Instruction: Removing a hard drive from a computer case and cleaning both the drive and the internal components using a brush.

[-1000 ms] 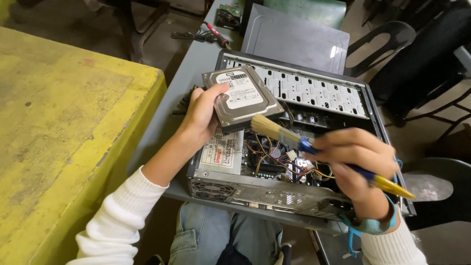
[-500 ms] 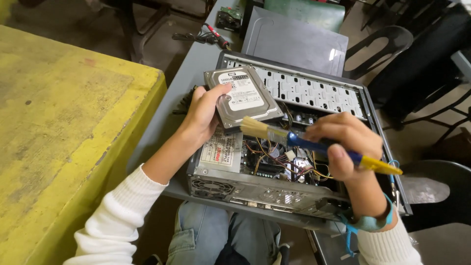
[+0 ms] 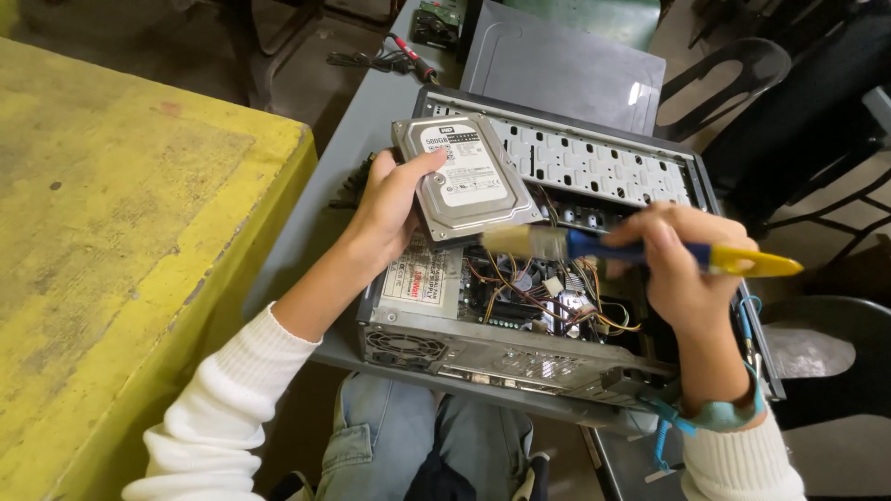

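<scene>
Hard drive (image 3: pixel 467 178), silver w/ white label, is held tilted above the open PC case (image 3: pixel 594 167), toward its left-far part. It is gripped by the left hand (image 3: pixel 390 206): fingers wrapped round the drive's left edge, thumb on top near the label. Paintbrush (image 3: pixel 631 252), blue ferrule & yellow handle, is held level by the right hand (image 3: pixel 682 269), fingers closed round the handle; bristles (image 3: pixel 509 241) are set at the drive's near edge, touching or just beside it – can't be told exactly.

Below drive & brush, tangled coloured wires (image 3: pixel 529 297) and a board are seen inside the case, w/ a labelled power supply (image 3: pixel 427 278) at left. Case is laid on its side on a grey table (image 3: pixel 371 121); a grey side panel (image 3: pixel 566 70) is laid at the far end, a red-handled tool (image 3: pixel 413 57) far-left. A yellow bench (image 3: pixel 130 241) is at left, black chairs (image 3: pixel 742 74) at right.

Step in hand, as judged: dusting of the drive w/ the brush. Next move likely calls for light strokes along the drive's surface, drive kept steady & clear of the wires
</scene>
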